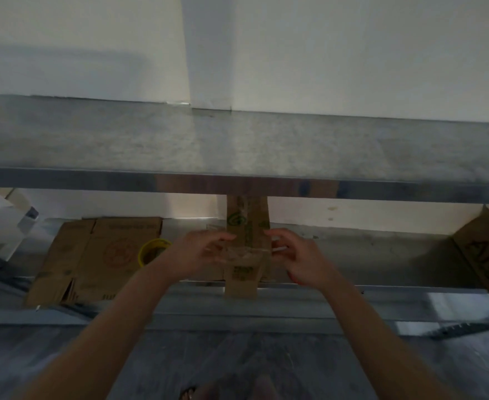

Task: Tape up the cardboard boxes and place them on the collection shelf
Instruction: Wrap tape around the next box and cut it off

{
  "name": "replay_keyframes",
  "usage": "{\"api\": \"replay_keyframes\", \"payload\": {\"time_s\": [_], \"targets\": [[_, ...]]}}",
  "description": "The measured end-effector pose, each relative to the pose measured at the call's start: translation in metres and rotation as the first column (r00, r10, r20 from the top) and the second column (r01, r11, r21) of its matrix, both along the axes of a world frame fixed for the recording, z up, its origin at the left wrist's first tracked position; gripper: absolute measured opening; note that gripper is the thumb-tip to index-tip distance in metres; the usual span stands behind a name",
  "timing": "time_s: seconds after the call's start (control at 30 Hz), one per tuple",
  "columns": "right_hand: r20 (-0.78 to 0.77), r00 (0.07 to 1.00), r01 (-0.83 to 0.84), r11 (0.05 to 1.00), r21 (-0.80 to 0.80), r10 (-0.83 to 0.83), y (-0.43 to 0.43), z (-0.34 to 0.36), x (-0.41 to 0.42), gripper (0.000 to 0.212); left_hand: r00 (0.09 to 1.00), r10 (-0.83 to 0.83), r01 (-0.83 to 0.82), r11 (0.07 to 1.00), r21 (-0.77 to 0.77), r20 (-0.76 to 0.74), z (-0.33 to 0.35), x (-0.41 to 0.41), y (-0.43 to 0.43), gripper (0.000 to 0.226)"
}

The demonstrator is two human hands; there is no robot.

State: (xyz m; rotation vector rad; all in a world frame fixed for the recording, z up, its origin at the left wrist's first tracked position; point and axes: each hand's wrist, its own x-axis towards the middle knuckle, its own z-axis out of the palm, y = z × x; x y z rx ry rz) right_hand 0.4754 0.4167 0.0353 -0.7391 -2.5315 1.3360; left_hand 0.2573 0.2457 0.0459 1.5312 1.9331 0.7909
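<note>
A narrow brown cardboard box (pixel 247 226) stands upright on the lower metal shelf (pixel 367 249), its top hidden behind the upper shelf's edge. One flap (pixel 242 281) hangs down over the shelf's front lip. A strip of clear tape (pixel 246 251) runs across the box. My left hand (pixel 200 251) grips the box's left side between curled fingers and thumb. My right hand (pixel 295 255) is at the box's right side, its fingers pinching the tape's end. The view is blurred.
A yellow tape roll (pixel 154 249) lies left of my left hand, partly on flattened cardboard boxes (pixel 99 255). Another cardboard box (pixel 485 255) stands at the far right. The upper shelf (pixel 237 145) juts out overhead. A white object (pixel 1 220) sits far left.
</note>
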Motion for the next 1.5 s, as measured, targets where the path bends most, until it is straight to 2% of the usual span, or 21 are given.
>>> {"api": "replay_keyframes", "payload": {"time_s": [0.1, 0.27, 0.4, 0.47, 0.6, 0.73, 0.8, 0.9, 1.0, 1.07, 1.13, 1.2, 1.3, 1.37, 1.43, 1.5], "targets": [[-0.007, 1.000, 0.005, 0.997, 0.076, -0.005, -0.002, 0.004, -0.012, 0.046, 0.984, 0.042, -0.024, 0.995, 0.100, -0.175, 0.002, -0.004, 0.009, 0.038], [0.003, 0.996, 0.092, 0.982, 0.163, -0.094, -0.012, -0.003, -0.018, 0.044, 0.975, 0.113, -0.061, 0.964, 0.257, -0.191, -0.019, 0.002, 0.009, 0.034], [-0.018, 0.984, 0.176, 0.969, 0.175, -0.175, -0.023, -0.005, -0.019, 0.040, 0.962, 0.271, -0.256, 0.906, 0.337, 0.002, -0.037, 0.023, 0.008, 0.033], [-0.037, 0.977, 0.213, 0.961, 0.177, -0.209, -0.027, -0.006, -0.021, 0.040, 0.953, 0.298, -0.295, 0.878, 0.376, 0.052, -0.038, 0.029, 0.011, 0.032], [-0.019, 0.974, 0.224, 0.966, 0.131, -0.224, -0.028, -0.004, -0.021, 0.039, 0.958, 0.264, -0.287, 0.902, 0.322, 0.113, -0.033, 0.022, 0.011, 0.034], [-0.049, 0.956, 0.293, 0.940, 0.175, -0.289, -0.037, -0.007, -0.029, 0.035, 0.947, 0.318, -0.287, 0.900, 0.327, -0.043, -0.032, 0.028, 0.016, 0.030], [-0.048, 0.952, 0.306, 0.934, 0.182, -0.303, -0.039, -0.010, -0.030, 0.035, 0.949, 0.312, -0.282, 0.900, 0.332, -0.040, -0.033, 0.032, 0.018, 0.031], [-0.069, 0.954, 0.299, 0.935, 0.189, -0.291, -0.039, -0.015, -0.027, 0.035, 0.957, 0.286, -0.287, 0.910, 0.300, 0.047, -0.035, 0.031, 0.014, 0.038], [-0.081, 0.950, 0.311, 0.935, 0.169, -0.301, -0.041, -0.015, -0.029, 0.035, 0.938, 0.344, -0.311, 0.887, 0.340, -0.039, -0.029, 0.032, 0.019, 0.032], [-0.091, 0.939, 0.343, 0.925, 0.164, -0.332, -0.044, -0.014, -0.031, 0.032, 0.930, 0.365, -0.337, 0.885, 0.320, -0.029, -0.025, 0.031, 0.024, 0.039], [-0.147, 0.917, 0.383, 0.921, 0.068, -0.371, -0.050, -0.014, -0.029, 0.034, 0.940, 0.339, -0.335, 0.900, 0.279, 0.035, -0.028, 0.028, 0.024, 0.057], [-0.181, 0.883, 0.422, 0.901, -0.098, -0.433, -0.056, -0.019, -0.023, 0.046, 0.936, 0.322, -0.348, 0.906, 0.240, 0.142, -0.033, 0.035, 0.014, 0.070], [-0.202, 0.824, 0.477, 0.841, -0.255, -0.529, -0.069, -0.029, -0.013, 0.051, 0.900, 0.296, -0.379, 0.894, 0.240, 0.321, -0.044, 0.070, -0.004, 0.070], [-0.207, 0.767, 0.532, 0.783, -0.323, -0.607, -0.079, -0.035, -0.011, 0.064, 0.892, 0.252, -0.364, 0.893, 0.265, 0.375, -0.046, 0.084, -0.012, 0.064], [-0.187, 0.683, 0.615, 0.694, -0.374, -0.706, -0.088, -0.041, -0.010, 0.092, 0.856, 0.270, -0.402, 0.883, 0.241, 0.440, -0.036, 0.067, -0.007, 0.058], [-0.160, 0.628, 0.670, 0.633, -0.388, -0.762, -0.097, -0.037, -0.014, 0.091, 0.874, 0.324, -0.398, 0.905, 0.151, 0.362, -0.024, 0.032, 0.007, 0.075]]}}
